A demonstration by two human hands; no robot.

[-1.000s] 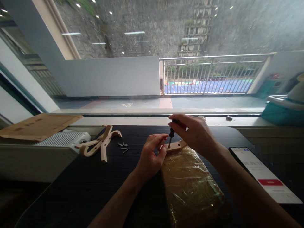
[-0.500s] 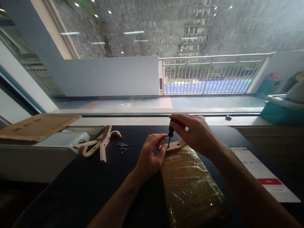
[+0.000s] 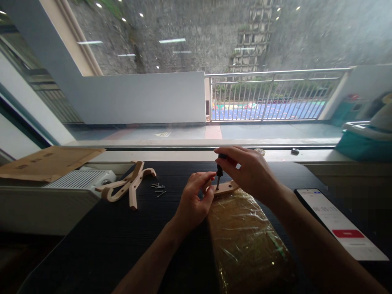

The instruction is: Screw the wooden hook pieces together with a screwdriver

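My right hand (image 3: 249,169) is closed on the black handle of a screwdriver (image 3: 219,170), held nearly upright. Its tip meets a hole in a pale wooden piece (image 3: 225,188) with another dark hole farther right. My left hand (image 3: 197,196) pinches the left end of that wooden piece between thumb and fingers. The piece lies at the far end of a brown parcel (image 3: 241,237) wrapped in shiny clear tape. To the left are several loose screws (image 3: 158,188) and some curved wooden hook pieces (image 3: 131,185) that cross one another.
The black table (image 3: 122,241) meets a window sill (image 3: 171,156). A phone (image 3: 333,220) with a lit screen lies to the right. A radiator (image 3: 82,179) and a brown paper envelope (image 3: 45,163) are at the left; a teal bin (image 3: 355,143) is at the far right.
My right hand and the screwdriver's top have shifted very slightly left, with the handle still gripped. My left hand and the wooden piece stay in place.
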